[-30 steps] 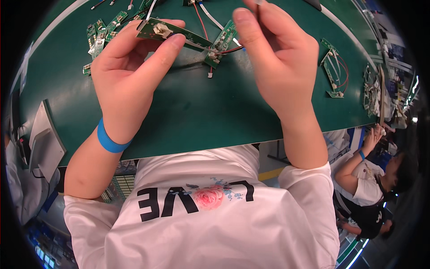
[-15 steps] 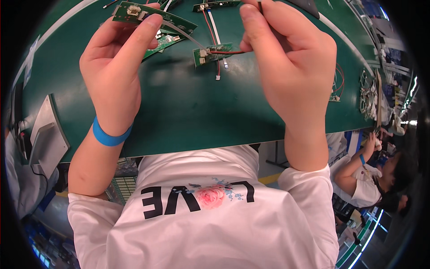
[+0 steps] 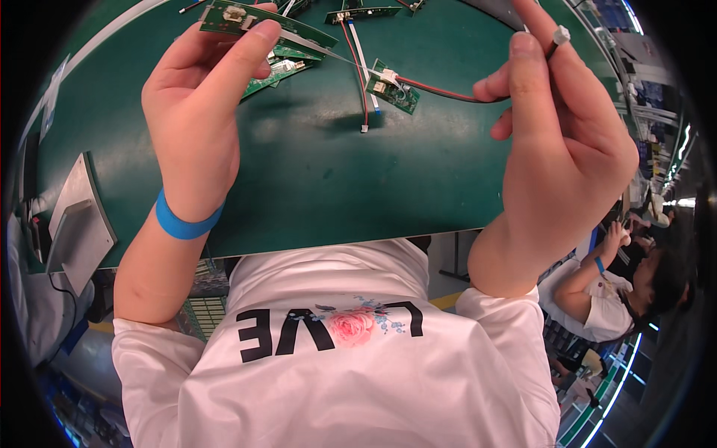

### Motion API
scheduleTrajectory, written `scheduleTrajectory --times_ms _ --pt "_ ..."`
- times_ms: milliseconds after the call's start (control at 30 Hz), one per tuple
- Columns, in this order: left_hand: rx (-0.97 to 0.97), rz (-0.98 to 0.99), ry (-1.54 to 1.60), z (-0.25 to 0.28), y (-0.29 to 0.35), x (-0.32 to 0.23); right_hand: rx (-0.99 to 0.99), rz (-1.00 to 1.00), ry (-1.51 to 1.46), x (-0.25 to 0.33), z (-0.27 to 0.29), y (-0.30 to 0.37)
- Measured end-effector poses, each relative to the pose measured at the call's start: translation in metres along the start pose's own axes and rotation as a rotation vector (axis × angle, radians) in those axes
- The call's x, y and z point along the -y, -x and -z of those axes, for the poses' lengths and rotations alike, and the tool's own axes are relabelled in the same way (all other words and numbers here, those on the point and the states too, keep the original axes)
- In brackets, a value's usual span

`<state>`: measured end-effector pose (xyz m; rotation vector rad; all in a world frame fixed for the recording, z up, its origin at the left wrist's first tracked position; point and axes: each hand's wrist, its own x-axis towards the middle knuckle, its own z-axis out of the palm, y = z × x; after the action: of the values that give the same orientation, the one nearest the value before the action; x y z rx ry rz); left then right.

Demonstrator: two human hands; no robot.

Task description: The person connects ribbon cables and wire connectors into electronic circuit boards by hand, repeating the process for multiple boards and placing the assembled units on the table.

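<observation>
Left hand (image 3: 196, 112) pinches the long board (image 3: 305, 35)

This grip is closed, at upper left. The right hand (image 3: 571, 127), upper right, folds loosely on red-black wires (image 3: 441, 89). Between them is the small board (image 3: 393, 95); too wide parting could unplug its white cable (image 3: 317, 49).

tabletop (image 3: 336, 201): dark green | circuit board (image 3: 302, 31): green | wires (image 3: 448, 92): red, black (plug (image 3: 562, 35): white) | wristband (image 3: 183, 222): blue | shirt (image 3: 358, 396): white, pink rose (image 3: 352, 328)

We can make out one print: big black letters (image 3: 317, 331), upside down in our view, around a pink rose (image 3: 352, 328) on our white shirt (image 3: 351, 396), below the bench's (image 3: 314, 187) near edge.
</observation>
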<state>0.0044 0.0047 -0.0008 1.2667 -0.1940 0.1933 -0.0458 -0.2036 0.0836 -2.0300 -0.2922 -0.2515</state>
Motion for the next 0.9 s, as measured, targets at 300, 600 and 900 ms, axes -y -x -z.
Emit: scheduleTrajectory --times_ms 300,600,900 --pt "0.027 0.106 0.007 -0.01 0.0 -0.007 0.118 -0.01 -0.665 -0.023 0.004 -0.012" --pt "0.036 0.101 0.001 -0.015 -0.001 -0.015 -0.085 -0.294 -0.398 -0.018 -0.003 -0.009" --pt "0.01 -0.114 -0.015 -0.023 0.007 -0.017 -0.401 -0.119 0.146 -0.014 0.002 -0.008"
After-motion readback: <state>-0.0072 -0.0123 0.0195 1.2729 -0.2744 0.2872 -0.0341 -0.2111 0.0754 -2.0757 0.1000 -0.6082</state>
